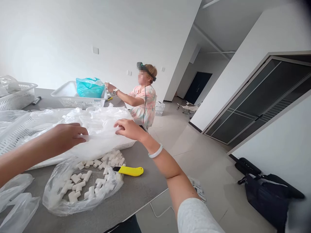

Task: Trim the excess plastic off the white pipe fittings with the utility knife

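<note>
Over table (138, 174) | left hand (66, 136), right hand (130, 129) seemingly on plastic (102, 129) | yellow utility knife (130, 171)

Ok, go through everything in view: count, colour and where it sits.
White angled plastic pipe fittings: many, white, in the bag.
Clear plastic bag: one, clear, on the table.
Grey tabletop: one, grey, under everything.
Yellow-handled utility knife: one, yellow, beside the bag.
White perforated plastic baskets: three, white, on the table.
Teal plastic bag: one, teal, in the far basket.
Clear plastic sheeting: one heap, clear, over the near basket.
Black bag: one, black, on the floor, right.
Co-worker: one, across the table.
Left hand: on the sheeting.
Right hand: on the sheeting.
</note>
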{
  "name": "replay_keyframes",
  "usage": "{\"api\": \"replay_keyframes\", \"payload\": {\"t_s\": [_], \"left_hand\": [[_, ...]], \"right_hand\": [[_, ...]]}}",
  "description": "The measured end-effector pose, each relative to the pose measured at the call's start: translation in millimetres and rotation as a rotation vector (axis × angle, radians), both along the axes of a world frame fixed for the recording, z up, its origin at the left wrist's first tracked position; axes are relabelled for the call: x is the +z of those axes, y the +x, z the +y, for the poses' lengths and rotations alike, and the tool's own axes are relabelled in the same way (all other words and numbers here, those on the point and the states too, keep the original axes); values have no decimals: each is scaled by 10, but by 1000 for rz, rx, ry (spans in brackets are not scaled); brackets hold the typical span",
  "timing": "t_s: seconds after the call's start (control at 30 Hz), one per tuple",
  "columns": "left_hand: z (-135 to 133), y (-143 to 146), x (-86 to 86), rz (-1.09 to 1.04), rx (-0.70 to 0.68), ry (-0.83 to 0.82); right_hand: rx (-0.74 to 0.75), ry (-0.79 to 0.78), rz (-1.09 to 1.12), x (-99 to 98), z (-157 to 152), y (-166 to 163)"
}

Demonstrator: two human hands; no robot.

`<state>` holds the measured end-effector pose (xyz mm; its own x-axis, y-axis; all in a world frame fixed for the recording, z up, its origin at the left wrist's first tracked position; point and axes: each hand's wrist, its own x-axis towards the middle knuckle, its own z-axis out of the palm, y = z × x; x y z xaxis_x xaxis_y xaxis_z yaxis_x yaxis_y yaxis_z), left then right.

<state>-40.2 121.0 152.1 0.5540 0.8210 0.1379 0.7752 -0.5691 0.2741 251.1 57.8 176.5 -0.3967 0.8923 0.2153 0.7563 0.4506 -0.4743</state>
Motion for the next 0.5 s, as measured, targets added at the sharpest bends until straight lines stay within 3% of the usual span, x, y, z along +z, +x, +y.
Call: {"api": "replay_keyframes", "payload": {"t_s": [0.1, 0.2, 0.3, 0.4, 0.5], "left_hand": [[-72, 55, 56, 17, -124, 92], [-39, 140, 100, -37, -198, 199], [244, 299, 272, -33, -113, 339], [650, 499, 481, -96, -5, 480], [1011, 651, 498, -168, 61, 540]], "right_hand": [[-112, 129, -239, 35, -10, -70], [-155, 201, -285, 62, 108, -95], [-168, 120, -192, 164, 439, -78], [-277, 241, -190, 305, 838, -109], [-332, 349, -197, 338, 1130, -208]]}}
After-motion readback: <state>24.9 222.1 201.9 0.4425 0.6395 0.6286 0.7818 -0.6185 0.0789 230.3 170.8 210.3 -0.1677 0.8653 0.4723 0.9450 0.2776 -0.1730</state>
